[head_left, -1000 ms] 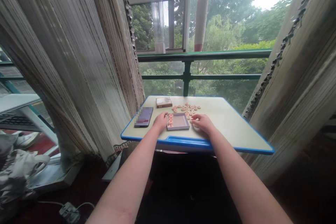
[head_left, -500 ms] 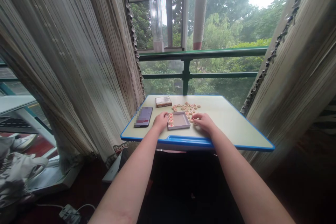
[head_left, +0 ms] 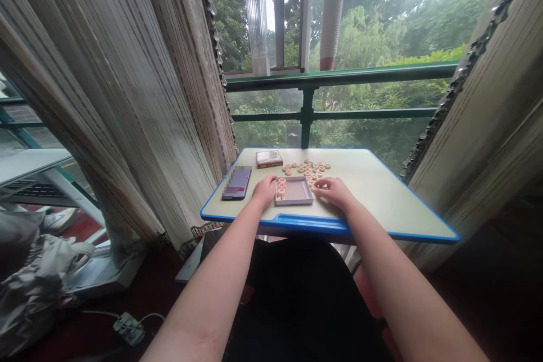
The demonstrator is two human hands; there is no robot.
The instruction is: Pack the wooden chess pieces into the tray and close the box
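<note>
A shallow open box (head_left: 300, 190) lies on the table, with several round xiangqi pieces (head_left: 281, 188) in a column along its left inner side, red characters facing up. At the box's left wall is my left hand (head_left: 264, 191), its fingers closed on the edge. Just right of the box, my right hand (head_left: 336, 192) is palm down, its fingers bent and closed over a xiangqi piece that they mostly hide. Several loose xiangqi pieces (head_left: 313, 168) are scattered beyond the box, reaching toward my right fingertips.
A small flat box or lid (head_left: 268, 158) with a printed top lies behind on the left. Nearer the left edge is a dark phone (head_left: 237, 182). The table (head_left: 382, 198) has a blue rim and a front groove (head_left: 311, 222). Curtains hang at both sides, before a green railing (head_left: 360, 77).
My right fingers have moved slightly toward the box and closed over a piece beside it. My left hand stays at the box edge. The whole view has shifted a little.
</note>
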